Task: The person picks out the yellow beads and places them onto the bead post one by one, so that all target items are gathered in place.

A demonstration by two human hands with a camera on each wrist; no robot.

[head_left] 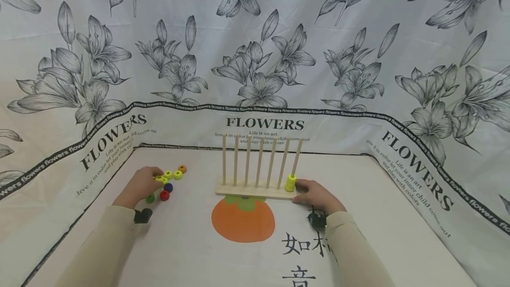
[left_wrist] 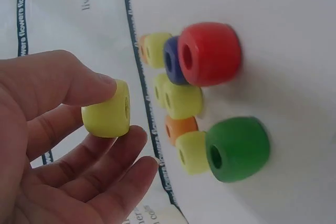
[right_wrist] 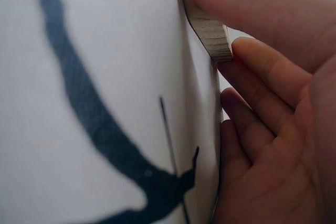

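My left hand [head_left: 138, 186] pinches a yellow bead [left_wrist: 105, 114] between thumb and fingers, its hole facing sideways. Close by on the table lie a red bead [left_wrist: 212, 55], a green bead [left_wrist: 239, 149], a dark blue bead [head_left: 168, 187], an orange bead [head_left: 182, 168] and several more yellow ones. A wooden peg rack [head_left: 255, 192] with a row of upright pegs stands further right. Yellow beads [head_left: 291, 183] are stacked on its rightmost peg. At the rack's right end, my right hand [head_left: 318, 195] holds the base [right_wrist: 212, 38] with thumb and fingers on either side.
The white tablecloth [head_left: 179, 242] carries a printed orange persimmon [head_left: 243, 220] and black characters [head_left: 299, 243]. A flower-printed curtain [head_left: 255, 70] rises behind the table and along both sides.
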